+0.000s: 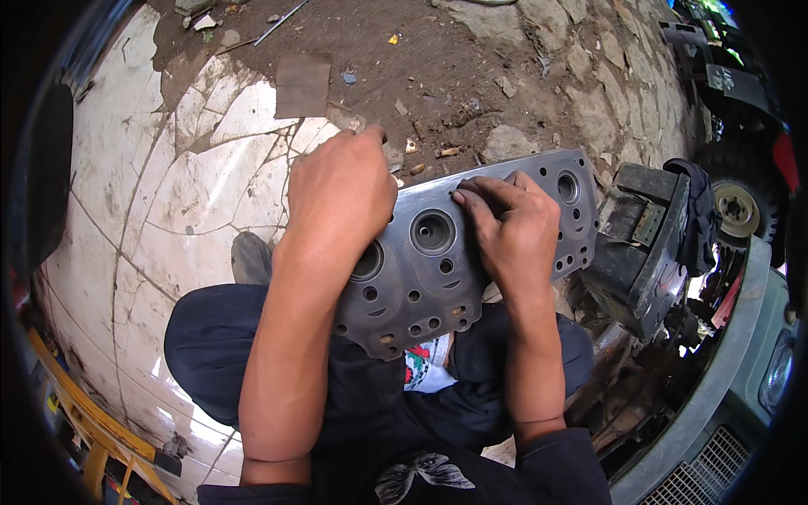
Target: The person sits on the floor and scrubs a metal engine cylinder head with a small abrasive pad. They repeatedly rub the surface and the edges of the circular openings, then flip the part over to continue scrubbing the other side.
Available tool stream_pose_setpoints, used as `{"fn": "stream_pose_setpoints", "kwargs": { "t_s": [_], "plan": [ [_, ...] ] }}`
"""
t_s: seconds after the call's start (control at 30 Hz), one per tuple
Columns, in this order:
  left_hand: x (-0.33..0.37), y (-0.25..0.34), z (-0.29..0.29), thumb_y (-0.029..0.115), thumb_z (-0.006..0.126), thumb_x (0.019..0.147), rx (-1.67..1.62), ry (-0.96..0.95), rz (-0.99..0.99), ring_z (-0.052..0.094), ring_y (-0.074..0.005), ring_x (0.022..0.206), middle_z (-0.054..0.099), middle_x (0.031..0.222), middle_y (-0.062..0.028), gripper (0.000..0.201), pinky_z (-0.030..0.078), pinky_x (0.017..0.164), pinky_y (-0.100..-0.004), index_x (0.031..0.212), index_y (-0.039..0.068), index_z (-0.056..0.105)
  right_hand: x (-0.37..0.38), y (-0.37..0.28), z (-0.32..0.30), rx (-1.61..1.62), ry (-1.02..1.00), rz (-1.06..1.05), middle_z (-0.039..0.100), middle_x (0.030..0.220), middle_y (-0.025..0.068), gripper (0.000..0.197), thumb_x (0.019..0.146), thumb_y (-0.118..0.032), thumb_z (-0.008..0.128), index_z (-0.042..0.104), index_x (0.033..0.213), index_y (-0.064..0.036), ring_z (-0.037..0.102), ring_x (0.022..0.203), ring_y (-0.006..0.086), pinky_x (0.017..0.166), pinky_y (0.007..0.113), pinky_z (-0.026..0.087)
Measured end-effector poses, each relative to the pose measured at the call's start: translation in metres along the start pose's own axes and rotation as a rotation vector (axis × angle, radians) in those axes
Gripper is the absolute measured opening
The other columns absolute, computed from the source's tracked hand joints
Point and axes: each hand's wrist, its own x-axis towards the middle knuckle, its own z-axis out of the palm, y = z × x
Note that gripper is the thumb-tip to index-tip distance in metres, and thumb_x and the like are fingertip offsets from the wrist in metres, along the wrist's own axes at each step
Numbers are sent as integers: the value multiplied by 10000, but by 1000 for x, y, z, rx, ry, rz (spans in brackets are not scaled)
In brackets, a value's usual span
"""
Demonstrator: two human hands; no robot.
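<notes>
A flat dark-grey metal gasket plate (429, 278) with several round bores and small holes lies across my lap, tilted up toward the right. My left hand (341, 189) grips its far left edge, fingers curled over the rim. My right hand (513, 227) lies flat on top of the plate near its right half, fingers pressed together against the surface. My dark trousers (210, 345) show below the plate.
A dark engine block (640, 244) with a cloth (694, 215) draped over it stands at the right, next to a vehicle's grey front (732, 370) and a wheel (736, 209). Cracked white tiles (185, 194) lie left, dirt and stones beyond. A yellow frame (93, 429) sits lower left.
</notes>
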Motion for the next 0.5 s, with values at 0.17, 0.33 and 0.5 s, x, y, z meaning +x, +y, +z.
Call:
{"fn": "stream_pose_setpoints", "kwargs": {
  "t_s": [0.17,0.33,0.5],
  "plan": [
    [3,4,-2,90,661,865,-64,28,29,742,-441,990,755,1029,-258,273,578,890,-540,1106,-23,720,-3,2,2,10,12,23,687,801,160,210,828,-210,875,858,989,-75,695,731,346,672,441,531],
    [2,4,-3,125,639,926,-30,-43,-3,729,-438,1030,754,1055,-255,272,567,914,-534,1151,-7,714,-5,2,3,109,26,15,698,785,160,218,825,-139,876,844,1002,-16,654,694,280,668,378,502],
    [4,10,-9,186,575,1050,-41,-99,-56,698,-420,1134,752,1147,-243,311,532,990,-524,1291,39,705,-4,-5,0,119,13,61,697,802,169,200,836,-148,864,846,995,-29,688,701,329,676,411,533]
  ]
}}
